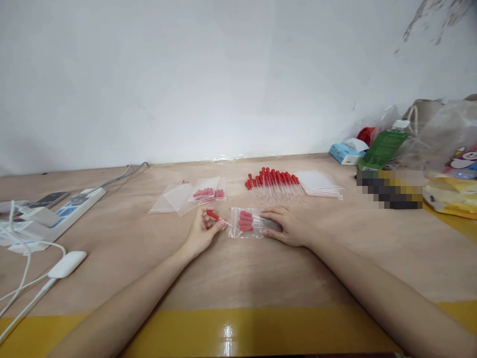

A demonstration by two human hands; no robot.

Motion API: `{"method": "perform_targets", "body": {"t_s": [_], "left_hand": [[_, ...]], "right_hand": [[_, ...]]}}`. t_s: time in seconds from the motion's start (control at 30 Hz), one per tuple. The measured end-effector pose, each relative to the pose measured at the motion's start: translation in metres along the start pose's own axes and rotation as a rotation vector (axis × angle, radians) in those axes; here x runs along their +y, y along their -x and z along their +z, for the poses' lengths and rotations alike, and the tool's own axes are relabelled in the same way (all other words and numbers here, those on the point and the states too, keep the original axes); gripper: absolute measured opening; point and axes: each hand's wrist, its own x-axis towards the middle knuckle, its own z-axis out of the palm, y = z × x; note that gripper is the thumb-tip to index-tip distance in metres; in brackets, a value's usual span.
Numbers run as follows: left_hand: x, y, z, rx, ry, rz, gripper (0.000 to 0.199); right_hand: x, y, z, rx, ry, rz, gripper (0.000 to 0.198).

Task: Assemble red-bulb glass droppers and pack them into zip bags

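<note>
My left hand pinches a glass dropper by its red rubber bulb end, its clear tube pointing right to the mouth of a clear zip bag. Several red-bulbed droppers lie side by side inside that bag, bulbs to the left. Over the bag's right end rests my right hand, fingers spread and lying flat on the tubes. Beyond the hands sits a pile of loose droppers with red bulbs. Left of it lie filled zip bags.
A stack of flat bags lies right of the dropper pile. A power strip, white cables and a white charger occupy the left. At right stand a tissue pack, a green bottle and plastic bags. The wall closes off the back.
</note>
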Motion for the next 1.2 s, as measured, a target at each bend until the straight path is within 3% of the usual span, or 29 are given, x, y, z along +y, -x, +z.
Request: {"method": "perform_targets", "body": {"t_s": [0.2, 0.5, 0.57, 0.73, 0.97, 1.07, 1.2], "left_hand": [[0.001, -0.003, -0.014, -0.001, -0.254, 0.051, 0.038], [-0.006, -0.006, -0.016, 0.139, -0.284, 0.093, 0.034], [-0.004, -0.006, -0.017, 0.091, -0.262, 0.051, 0.034], [0.007, -0.006, -0.020, -0.206, -0.172, -0.080, 0.035], [0.011, -0.003, -0.017, -0.444, -0.332, -0.090, 0.048], [0.008, -0.002, -0.015, -0.468, -0.315, -0.040, 0.046], [0.004, -0.007, -0.009, -0.336, -0.146, -0.012, 0.036]], "right_hand": [[0.000, 0.001, 0.004, 0.043, 0.032, 0.054, 0.045], [-0.004, 0.001, 0.006, 0.043, 0.017, 0.063, 0.053], [-0.004, 0.001, 0.006, 0.036, 0.025, 0.060, 0.054], [-0.002, 0.001, 0.007, 0.046, 0.036, 0.066, 0.051], [0.000, 0.000, 0.009, 0.058, 0.052, 0.033, 0.048], [0.000, 0.000, 0.010, 0.060, 0.051, 0.029, 0.048], [0.001, 0.001, 0.009, 0.057, 0.059, 0.022, 0.047]]}}
